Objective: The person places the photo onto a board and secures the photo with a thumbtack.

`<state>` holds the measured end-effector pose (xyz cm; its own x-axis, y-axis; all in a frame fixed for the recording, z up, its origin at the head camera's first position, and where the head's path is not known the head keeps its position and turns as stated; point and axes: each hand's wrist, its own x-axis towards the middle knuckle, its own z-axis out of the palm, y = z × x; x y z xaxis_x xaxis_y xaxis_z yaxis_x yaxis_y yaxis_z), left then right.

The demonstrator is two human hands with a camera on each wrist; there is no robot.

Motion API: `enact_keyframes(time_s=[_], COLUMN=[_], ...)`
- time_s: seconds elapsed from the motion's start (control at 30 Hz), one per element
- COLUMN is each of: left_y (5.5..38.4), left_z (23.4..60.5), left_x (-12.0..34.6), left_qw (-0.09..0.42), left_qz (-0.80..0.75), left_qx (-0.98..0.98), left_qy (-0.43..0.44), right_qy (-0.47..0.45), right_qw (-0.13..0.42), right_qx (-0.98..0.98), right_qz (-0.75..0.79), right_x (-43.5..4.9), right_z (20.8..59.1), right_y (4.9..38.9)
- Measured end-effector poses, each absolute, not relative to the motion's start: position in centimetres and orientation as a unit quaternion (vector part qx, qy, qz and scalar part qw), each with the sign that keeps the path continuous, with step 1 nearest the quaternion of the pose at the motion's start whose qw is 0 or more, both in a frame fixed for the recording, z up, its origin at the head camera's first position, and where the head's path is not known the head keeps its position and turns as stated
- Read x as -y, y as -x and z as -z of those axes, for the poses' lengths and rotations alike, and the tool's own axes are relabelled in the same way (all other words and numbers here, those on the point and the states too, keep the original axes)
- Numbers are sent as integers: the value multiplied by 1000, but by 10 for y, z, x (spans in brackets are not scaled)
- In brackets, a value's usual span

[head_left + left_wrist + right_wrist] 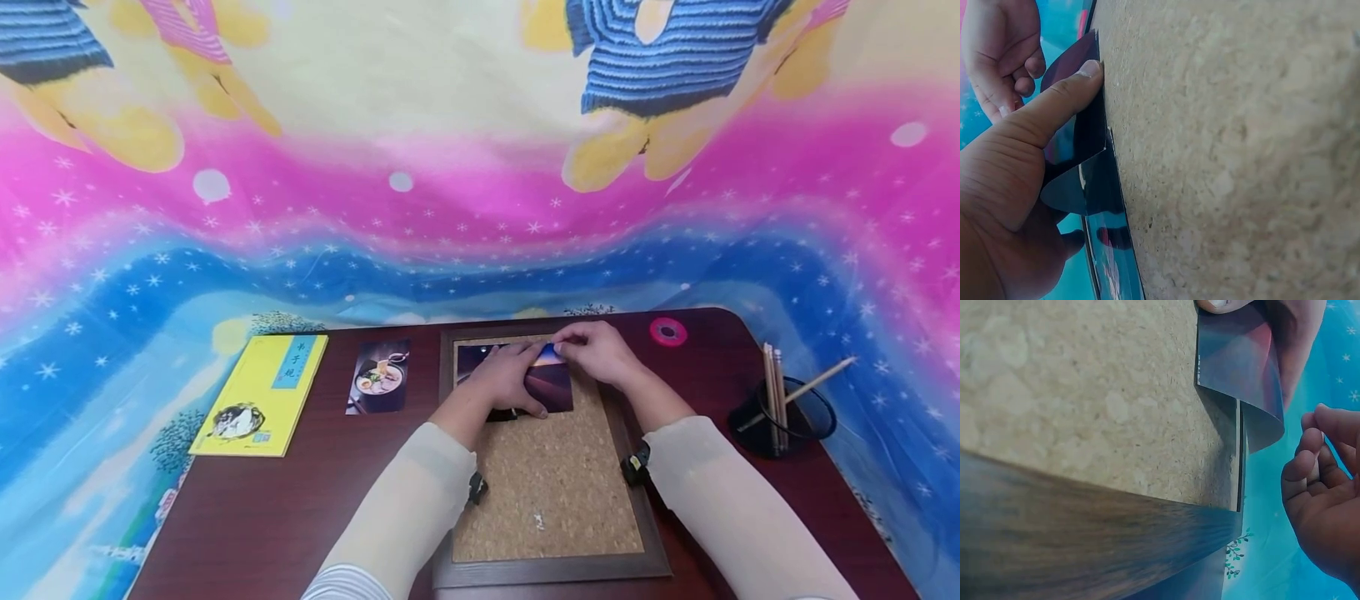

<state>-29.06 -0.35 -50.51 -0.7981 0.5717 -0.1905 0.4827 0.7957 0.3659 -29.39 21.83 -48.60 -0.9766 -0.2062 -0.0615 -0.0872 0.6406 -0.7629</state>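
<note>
Near the far end of the framed corkboard (555,483), my left hand (506,379) rests flat with spread fingers on a dark photo with a blue and orange glow (558,392). Its thumb (1079,84) lies along the photo's near edge in the left wrist view. Another dark photo (471,357) shows at the left, partly under the hand. My right hand (600,354) is at the glowing photo's far right corner, thumb and fingertips close together; whether something small is between them is hidden. In the right wrist view, that photo's edge (1241,369) curls up off the cork.
A ramen photo (381,379) and a yellow book (258,396) lie on the left of the dark table (337,517). At the right are a round pink object (668,332) and a black mesh cup (813,417) with pencils. A small white mark (538,521) is on the near cork.
</note>
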Motion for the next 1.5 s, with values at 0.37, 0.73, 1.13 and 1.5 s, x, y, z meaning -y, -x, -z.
enact_keyframes(time_s=[0.37,0.73,1.13,1.5], left_y=[297,298,297,297], left_z=[508,508,507,507], left_x=[4,3,7,18], left_qw=[165,192,194,173], left_qz=[-143,-153,-167,-144], left_qx=[-932,-921,-916,-929], left_qy=[-289,-301,-308,-294], right_qy=[71,54,54,56], right_qw=[86,94,100,104], right_qx=[-892,-896,-904,-907], right_qz=[438,431,413,404], right_x=[-213,-213,-207,-204], right_z=[487,493,498,506], right_y=[301,307,314,322])
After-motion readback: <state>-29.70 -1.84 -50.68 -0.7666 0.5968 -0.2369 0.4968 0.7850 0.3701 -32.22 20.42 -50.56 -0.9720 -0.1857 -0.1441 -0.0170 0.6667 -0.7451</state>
